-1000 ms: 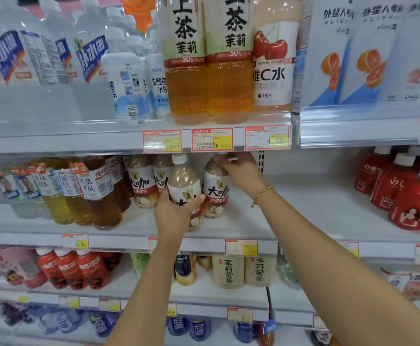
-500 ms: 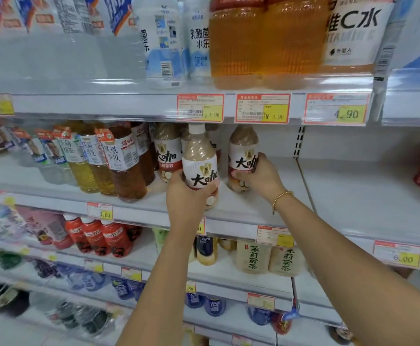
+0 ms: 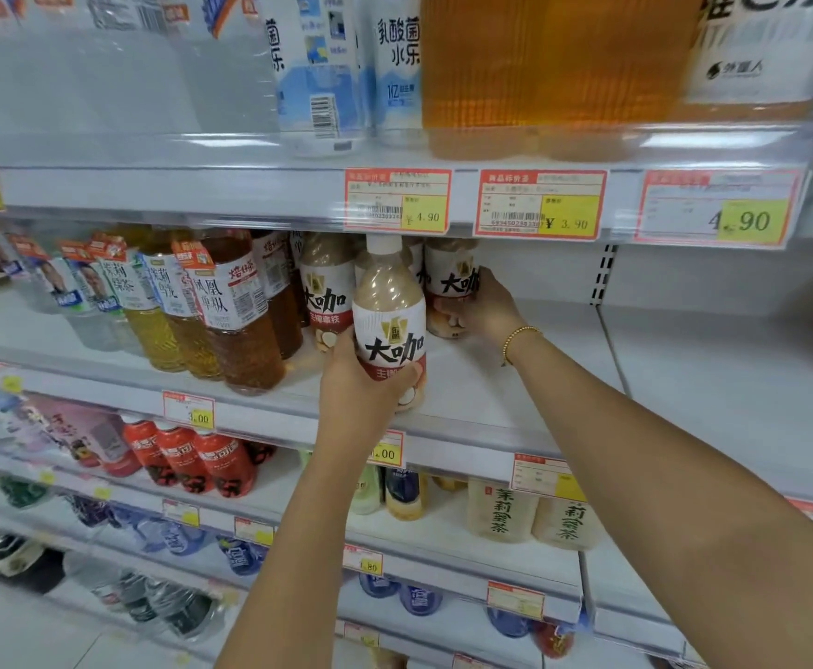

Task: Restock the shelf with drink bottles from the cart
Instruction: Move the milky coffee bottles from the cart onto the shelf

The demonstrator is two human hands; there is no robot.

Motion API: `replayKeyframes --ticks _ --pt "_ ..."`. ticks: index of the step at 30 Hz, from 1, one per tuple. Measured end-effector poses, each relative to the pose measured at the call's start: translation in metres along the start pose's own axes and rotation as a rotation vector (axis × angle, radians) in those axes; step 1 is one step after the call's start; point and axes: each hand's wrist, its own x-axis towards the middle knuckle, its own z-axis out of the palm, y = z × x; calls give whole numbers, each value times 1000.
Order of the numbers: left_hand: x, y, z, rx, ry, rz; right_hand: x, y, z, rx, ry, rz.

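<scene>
My left hand (image 3: pixel 363 383) grips a beige milk-coffee bottle (image 3: pixel 387 311) with a white cap and a white-and-red label, upright at the front edge of the middle shelf (image 3: pixel 491 408). My right hand (image 3: pixel 484 306) is wrapped around the lower part of a second bottle of the same kind (image 3: pixel 448 277), which stands further back on that shelf. Another such bottle (image 3: pixel 325 292) stands to the left of them, behind my left hand. The cart is out of sight.
Brown and yellow tea bottles (image 3: pixel 231 311) crowd the middle shelf to the left. The shelf board right of the perforated divider (image 3: pixel 602 277) is bare. Large bottles (image 3: pixel 539 74) fill the shelf above; red bottles (image 3: pixel 192 456) and pale tea bottles (image 3: pixel 501 514) sit below.
My right hand slid from the cap of the rear bottle down to its lower body. My view dropped and moved closer to the shelf. My left hand keeps its bottle at the shelf front.
</scene>
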Motion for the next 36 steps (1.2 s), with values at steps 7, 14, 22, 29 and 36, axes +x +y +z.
replayKeyframes --ticks 7,14,22,29,36 --pt "2 -3 6 -2 13 3 11 2 -3 5 -18 0" --pt "4 -6 10 65 -55 -7 27 15 -5 13 130 2" --pt "13 -1 24 61 -27 -4 41 10 1 -43 200 18" --pt "22 3 55 176 -1 -2 33 12 -16 -179 -10 81" --pt "28 23 80 340 -20 -26 14 16 -54 176 -194 68"
